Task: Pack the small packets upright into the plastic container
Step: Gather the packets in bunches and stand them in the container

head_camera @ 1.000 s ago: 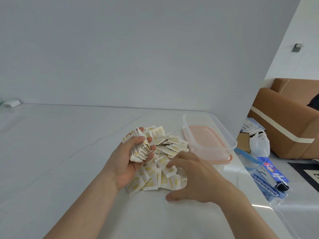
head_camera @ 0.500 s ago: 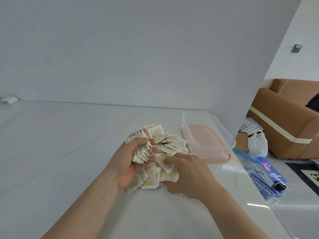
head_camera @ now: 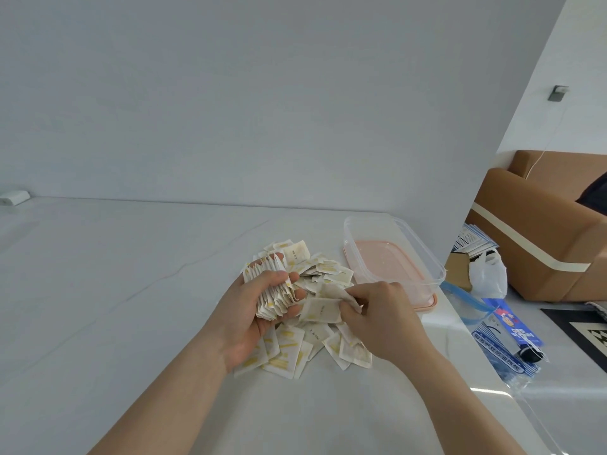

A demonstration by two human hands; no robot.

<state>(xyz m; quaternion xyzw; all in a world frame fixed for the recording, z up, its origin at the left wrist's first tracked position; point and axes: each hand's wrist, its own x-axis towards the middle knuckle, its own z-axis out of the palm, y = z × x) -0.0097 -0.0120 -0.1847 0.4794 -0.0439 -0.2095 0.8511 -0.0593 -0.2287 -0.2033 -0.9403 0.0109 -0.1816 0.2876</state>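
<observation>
White and yellow packets gathered in hand, container not yet filled

White paper packets (head_camera: 289, 349) lie in a loose pile at centre frame; the left hand (head_camera: 259, 303) is closed around a stack (head_camera: 272, 290) held on edge, and the right hand (head_camera: 377, 320) pinches one packet (head_camera: 320, 310) beside it. Better to square the stack edges first, then carry it to the clear plastic container (head_camera: 394, 257), which stands at centre right with nothing in it

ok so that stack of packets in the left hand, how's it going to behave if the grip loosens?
The stack already fans out unevenly in the left hand, so it would probably splay and slide apart. The packets look thin and flat, likely light and a bit floppy; one bends in the right hand. Stood upright in the empty container, they would probably tip without support.
</observation>
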